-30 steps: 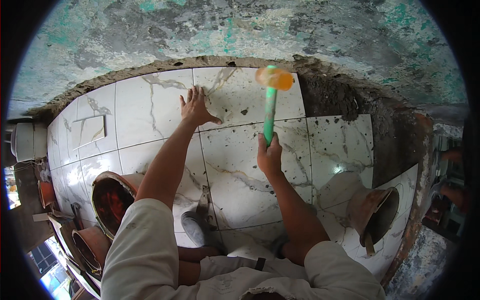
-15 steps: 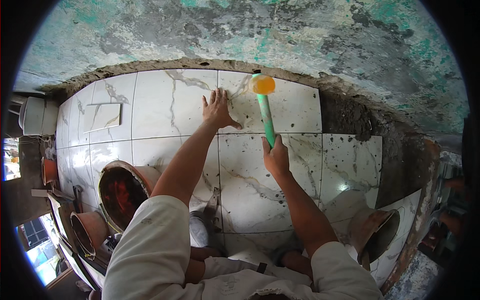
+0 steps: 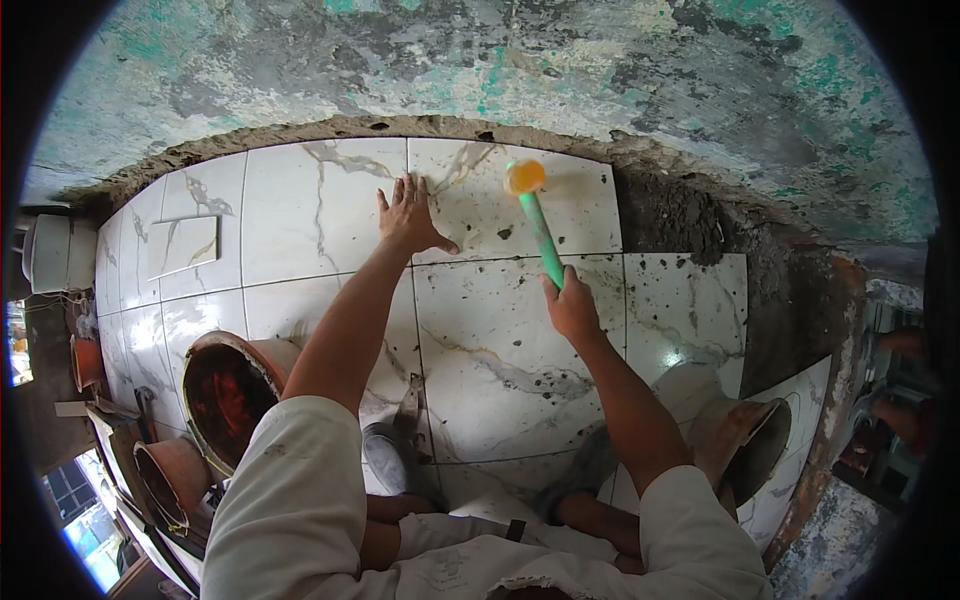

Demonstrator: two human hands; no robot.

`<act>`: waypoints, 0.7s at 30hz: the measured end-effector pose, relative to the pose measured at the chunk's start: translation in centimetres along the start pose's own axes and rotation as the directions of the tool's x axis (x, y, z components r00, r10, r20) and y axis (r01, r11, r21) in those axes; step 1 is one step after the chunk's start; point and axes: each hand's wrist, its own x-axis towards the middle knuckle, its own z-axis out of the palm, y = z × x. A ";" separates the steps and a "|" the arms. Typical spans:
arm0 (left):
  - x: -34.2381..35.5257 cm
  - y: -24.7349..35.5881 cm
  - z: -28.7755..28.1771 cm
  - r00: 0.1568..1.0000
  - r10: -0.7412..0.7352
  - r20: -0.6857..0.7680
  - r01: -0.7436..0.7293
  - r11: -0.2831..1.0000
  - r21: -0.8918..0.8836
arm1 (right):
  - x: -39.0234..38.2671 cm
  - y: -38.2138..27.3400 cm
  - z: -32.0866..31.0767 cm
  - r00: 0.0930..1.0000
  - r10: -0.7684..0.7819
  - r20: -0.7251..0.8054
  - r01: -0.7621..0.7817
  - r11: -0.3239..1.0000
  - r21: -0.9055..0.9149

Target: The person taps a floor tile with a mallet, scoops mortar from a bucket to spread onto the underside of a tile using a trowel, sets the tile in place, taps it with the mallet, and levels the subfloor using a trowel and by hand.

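Holding mallet [image 3: 541, 226], bucket [image 3: 274, 356] reddish inside

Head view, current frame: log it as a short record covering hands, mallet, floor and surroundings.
Left hand: palm down, fingers spread, over two adjoining floor tiles
Right hand: grips a green-handled mallet
Mallet head: orange, over the wall-side tile; contact unclear
Floor: marbled white, dark crumbs scattered, small tile piece at left
Surroundings: large bucket at left, another at right, weathered wall ahead

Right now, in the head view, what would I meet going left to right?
White container, small tile piece, left hand, yellow-orange mallet head, right hand, right-side bucket.
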 end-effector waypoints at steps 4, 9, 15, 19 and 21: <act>0.0 0.1 -0.1 0.999 -0.006 0.039 0.006 1.000 -0.007 | 0.0 0.6 0.4 0.995 -0.077 -0.058 0.085 0.983 0.163; 0.0 0.2 0.1 1.000 -0.013 0.025 0.012 1.000 0.023 | -0.2 1.4 0.2 0.999 -0.045 -0.029 0.045 0.999 0.018; 0.0 0.1 0.2 1.000 -0.008 0.003 0.008 1.000 0.015 | 0.0 2.5 -0.1 0.994 -0.098 -0.054 0.102 0.992 0.078; -0.2 0.2 -0.1 1.000 0.003 -0.003 -0.003 0.999 -0.034 | 0.1 3.0 -0.3 0.999 -0.016 -0.040 0.019 0.998 0.060; -0.2 0.3 -0.5 1.000 0.007 -0.022 -0.007 0.999 -0.035 | 0.2 3.1 -0.6 0.999 -0.023 -0.033 0.023 1.000 -0.010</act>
